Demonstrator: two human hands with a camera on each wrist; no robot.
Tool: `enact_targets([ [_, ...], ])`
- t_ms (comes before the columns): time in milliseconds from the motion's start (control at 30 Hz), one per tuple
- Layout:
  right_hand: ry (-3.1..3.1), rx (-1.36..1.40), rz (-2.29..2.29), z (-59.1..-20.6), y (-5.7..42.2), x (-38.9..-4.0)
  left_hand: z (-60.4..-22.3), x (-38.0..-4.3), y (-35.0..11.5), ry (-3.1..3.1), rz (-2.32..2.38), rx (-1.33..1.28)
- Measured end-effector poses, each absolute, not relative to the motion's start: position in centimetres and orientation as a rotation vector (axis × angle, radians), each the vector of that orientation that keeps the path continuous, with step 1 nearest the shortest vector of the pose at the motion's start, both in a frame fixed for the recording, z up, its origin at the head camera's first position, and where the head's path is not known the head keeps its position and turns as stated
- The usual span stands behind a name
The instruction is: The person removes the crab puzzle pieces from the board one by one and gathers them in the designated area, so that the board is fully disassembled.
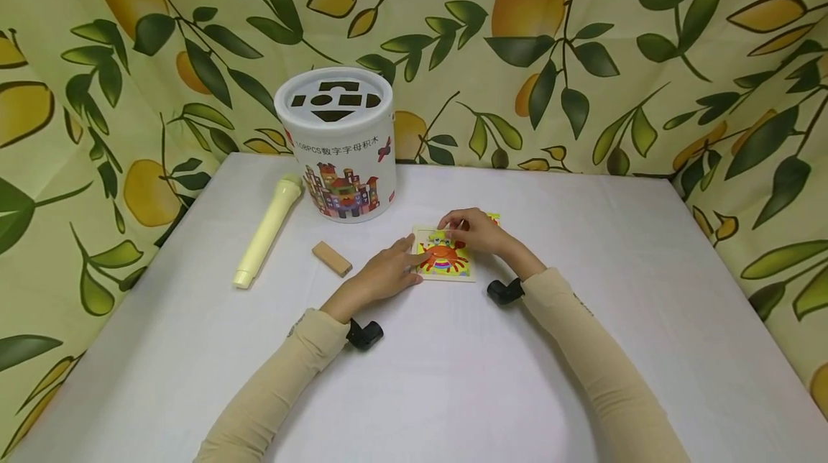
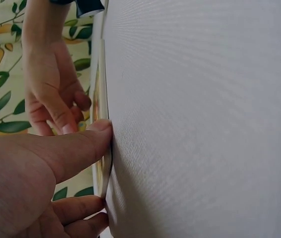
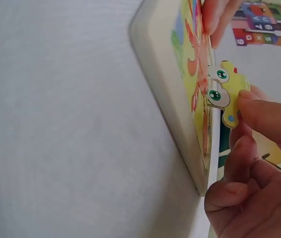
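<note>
A square wooden crab puzzle board lies on the table, showing an orange-red crab on a yellow ground inside a pale frame. My left hand holds it at the left side, with fingertips on the frame's edge and one finger reaching over the picture. Between thumb and fingers, my right hand pinches a yellow puzzle piece printed with two green eyes. In the right wrist view that piece stands tilted up at the board's far part. Partly hidden behind my right hand is a small yellow-and-red item.
At the back left stands a white block bucket with shaped holes in its lid. A pale yellow microphone-shaped stick lies beside it. A wooden block rests left of my left hand. Fruit-patterned cloth hangs around the table.
</note>
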State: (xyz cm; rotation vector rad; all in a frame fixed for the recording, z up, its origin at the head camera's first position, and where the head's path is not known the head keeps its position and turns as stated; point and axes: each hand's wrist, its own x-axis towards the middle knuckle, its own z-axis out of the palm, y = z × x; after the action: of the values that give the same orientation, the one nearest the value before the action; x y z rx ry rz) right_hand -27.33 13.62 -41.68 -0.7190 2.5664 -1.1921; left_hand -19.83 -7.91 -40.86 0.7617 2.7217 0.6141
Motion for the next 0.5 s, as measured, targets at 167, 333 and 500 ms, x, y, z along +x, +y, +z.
enact_targets([
  [167,2.598,-0.665,-1.246,-41.58,13.72,-27.24,-40.81,-19.87,-7.92,2.717,0.611,0.744],
  [333,2.607,-0.609,-1.261,-41.61,13.65,-27.3,-40.95,-19.91,-7.95,2.713,0.609,0.752],
  [500,2.63,-0.61,-1.21,-42.02,13.51,-27.44,-41.12,-19.91,-7.96,2.713,0.634,0.799],
])
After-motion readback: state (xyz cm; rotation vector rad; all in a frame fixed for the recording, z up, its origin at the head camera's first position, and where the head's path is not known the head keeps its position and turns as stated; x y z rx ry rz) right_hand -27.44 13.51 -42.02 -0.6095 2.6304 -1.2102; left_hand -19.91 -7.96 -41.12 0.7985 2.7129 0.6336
